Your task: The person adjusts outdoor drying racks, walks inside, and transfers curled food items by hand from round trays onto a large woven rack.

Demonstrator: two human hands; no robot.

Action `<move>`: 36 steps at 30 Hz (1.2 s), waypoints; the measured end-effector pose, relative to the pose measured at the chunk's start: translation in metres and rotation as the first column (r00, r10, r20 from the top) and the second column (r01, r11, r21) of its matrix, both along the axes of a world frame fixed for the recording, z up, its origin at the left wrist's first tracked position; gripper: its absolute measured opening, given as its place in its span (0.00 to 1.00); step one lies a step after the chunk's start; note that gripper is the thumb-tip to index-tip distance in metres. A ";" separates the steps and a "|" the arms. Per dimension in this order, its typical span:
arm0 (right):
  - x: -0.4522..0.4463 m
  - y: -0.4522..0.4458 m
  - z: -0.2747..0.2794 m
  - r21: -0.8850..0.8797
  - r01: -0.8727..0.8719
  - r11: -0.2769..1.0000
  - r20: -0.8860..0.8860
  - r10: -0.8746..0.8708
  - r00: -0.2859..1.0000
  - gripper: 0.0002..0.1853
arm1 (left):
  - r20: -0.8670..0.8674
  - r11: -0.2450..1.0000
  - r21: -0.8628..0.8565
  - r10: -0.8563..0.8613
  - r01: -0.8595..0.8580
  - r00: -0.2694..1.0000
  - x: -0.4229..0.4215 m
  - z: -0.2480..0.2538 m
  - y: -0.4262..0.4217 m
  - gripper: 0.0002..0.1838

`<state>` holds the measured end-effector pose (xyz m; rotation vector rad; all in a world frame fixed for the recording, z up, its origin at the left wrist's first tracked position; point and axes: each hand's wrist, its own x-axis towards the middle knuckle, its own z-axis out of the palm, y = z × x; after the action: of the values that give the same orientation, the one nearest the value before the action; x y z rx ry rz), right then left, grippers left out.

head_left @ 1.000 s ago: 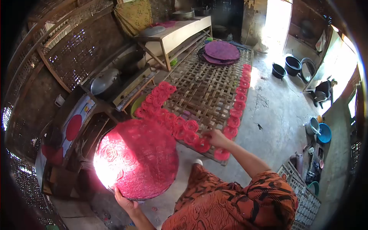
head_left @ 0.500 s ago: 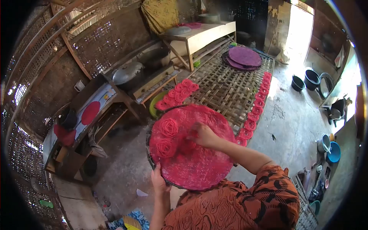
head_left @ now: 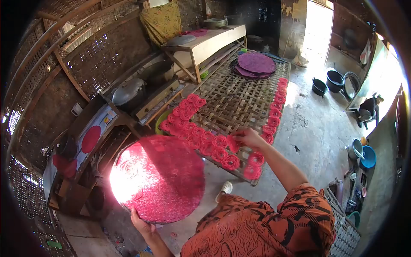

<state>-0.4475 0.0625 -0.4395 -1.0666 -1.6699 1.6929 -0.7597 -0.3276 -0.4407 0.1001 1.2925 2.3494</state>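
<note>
My left hand grips the lower rim of a round, flat, pink-stained tray, tilted in front of me on the left. Bright sunlight washes out its left side, where a couple of coiled pink rosettes are faintly visible. My right hand is over the near edge of a woven bamboo rack, its fingers closed on a pink noodle-like rosette. Beside it, a row of similar rosettes lies along that edge. More rosettes line the rack's right side, and others sit at its left corner.
Stacked purple round trays rest at the rack's far end. On the left are a lidded pot and a low shelf. Black tubs and a blue basin stand on the floor at right. Another person crouches by the right wall.
My right hand has gone from the tray to the rack's near edge with a rosette. The tray has swung left into sunlight, and the view has shifted, showing more of the near edge.
</note>
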 end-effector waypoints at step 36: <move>-0.012 -0.052 0.096 0.478 -0.425 0.768 0.197 0.378 0.905 0.19 | 0.061 0.979 -0.007 -0.205 0.206 0.977 0.021 -0.024 0.054 0.12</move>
<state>-0.4590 0.0100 -0.3433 -0.5523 -2.3660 1.3024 -0.7392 -0.2734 -0.4644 0.1507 1.2086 2.1522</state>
